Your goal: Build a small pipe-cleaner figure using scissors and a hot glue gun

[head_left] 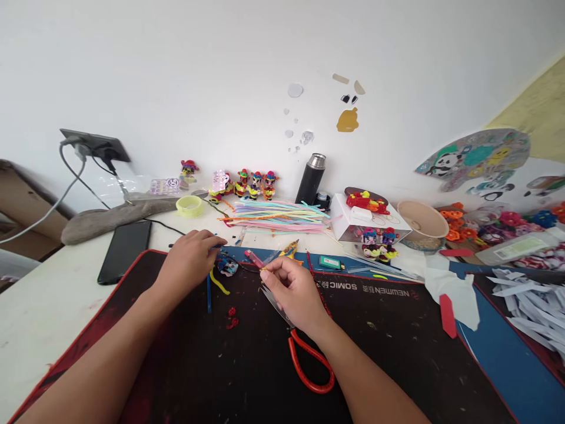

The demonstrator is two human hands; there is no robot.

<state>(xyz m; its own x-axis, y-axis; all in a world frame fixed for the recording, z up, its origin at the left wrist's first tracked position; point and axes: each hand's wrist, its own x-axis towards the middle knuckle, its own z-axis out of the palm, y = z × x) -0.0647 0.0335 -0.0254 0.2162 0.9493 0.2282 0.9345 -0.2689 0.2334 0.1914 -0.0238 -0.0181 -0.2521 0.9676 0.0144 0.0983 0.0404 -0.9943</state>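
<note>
My left hand (189,264) reaches over the back left of the black mat (194,365), its fingers bent down over small dark and blue pieces; their tips are partly hidden. Beside it lie a yellow fuzzy stem (219,282) and a blue strip (209,294). Thumb and fingers of my right hand (293,288) pinch a small piece too tiny to make out, near a pink-red stick-like item (255,259). Under that hand rest scissors with red handles (311,368), blades pointing up-left. Small red fuzzy bits (232,318) lie on the mat between my forearms.
Behind the mat are pastel fuzzy stems (278,215), small figures (256,184), a black flask (311,178), a white box (344,221) and a yellow tape roll (189,206). A phone (125,252) lies left; a bowl (422,221) and paper strips (534,306) are right.
</note>
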